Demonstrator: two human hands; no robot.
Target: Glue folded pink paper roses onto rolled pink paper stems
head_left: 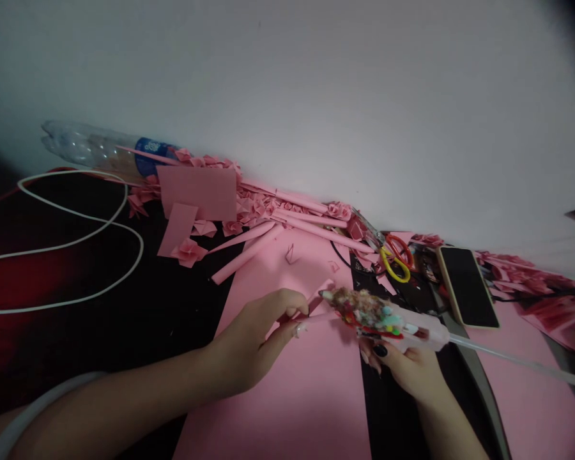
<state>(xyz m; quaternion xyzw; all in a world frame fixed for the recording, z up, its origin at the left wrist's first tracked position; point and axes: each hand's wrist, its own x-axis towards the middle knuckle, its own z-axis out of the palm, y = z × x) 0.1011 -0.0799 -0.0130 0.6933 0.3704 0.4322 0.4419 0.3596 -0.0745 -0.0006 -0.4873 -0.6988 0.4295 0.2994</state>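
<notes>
My left hand [263, 338] pinches a small folded piece of pink paper [319, 295] between thumb and fingers. In my right hand [407, 367] is a hot glue gun [421, 327], its front crusted with multicoloured fluff and its nozzle pointing left, close to the paper. From the gun's back end a clear glue stick [517, 362] sticks out to the right. Whether the nozzle touches the paper I cannot tell. Beneath both hands lies a large pink sheet [287, 396].
Along the wall are pink paper flowers [190, 253], rolled paper tubes [252, 253] and a pink card [201, 191]. A clear plastic bottle [91, 145] lies at far left, near a white cable [141, 246]. Scissors [397, 259] and a phone [469, 287] are right of centre.
</notes>
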